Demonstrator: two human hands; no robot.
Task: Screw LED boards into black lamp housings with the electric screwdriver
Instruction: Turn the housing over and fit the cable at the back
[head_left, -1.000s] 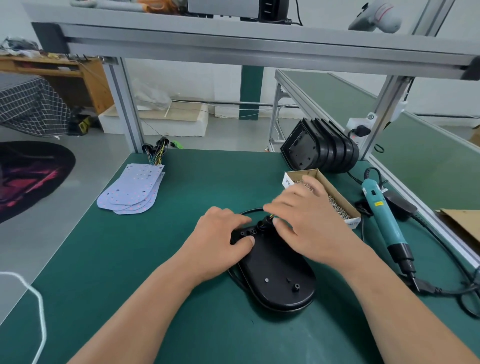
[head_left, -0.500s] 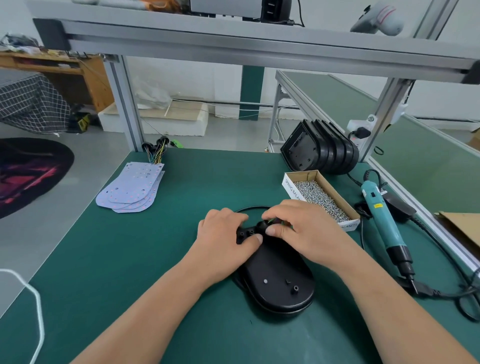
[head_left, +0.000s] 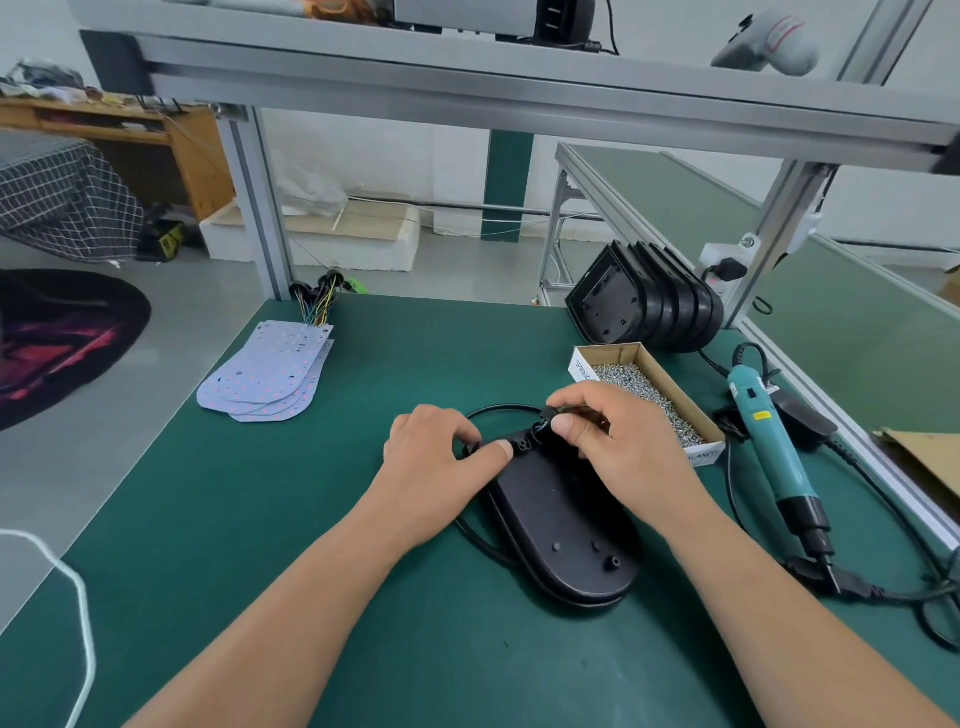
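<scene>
Lamp housing: one black lamp housing (head_left: 566, 525) lies flat in the middle of the desk (head_left: 208, 519), with its rounded end towards the person and its narrow end away.
Left grip: the left hand (head_left: 436, 457) closes over the narrow end of the housing, thumb pressed on its neck and fingers curled over the far side.
Right grip: the right hand (head_left: 623, 447) pinches a black cable fitting (head_left: 537, 434) between thumb and forefinger, right at that narrow end.
Cable: a black cable (head_left: 498, 408) arcs out behind both hands and shows again along the housing's left side.
Left edge: the desk's left edge runs diagonally. The LED boards (head_left: 270, 374) are stacked near its far end, just inside it.
Open room: bare green mat lies between the boards and the housing, and across the near strip in front of the forearms.
Right edge: the electric screwdriver (head_left: 771, 447) lies lengthwise just inside the aluminium rail (head_left: 852, 441), well apart from the hands.
Far right corner: spare housings (head_left: 649, 304) stand nested on edge, with the screw box (head_left: 608, 354) just in front of them and near the right hand.
Writing: the box's end face reads "SPRIN…" and is cut off. Its front shows "…ALANC…". The yellow label on the screwdriver is too small to read.
</scene>
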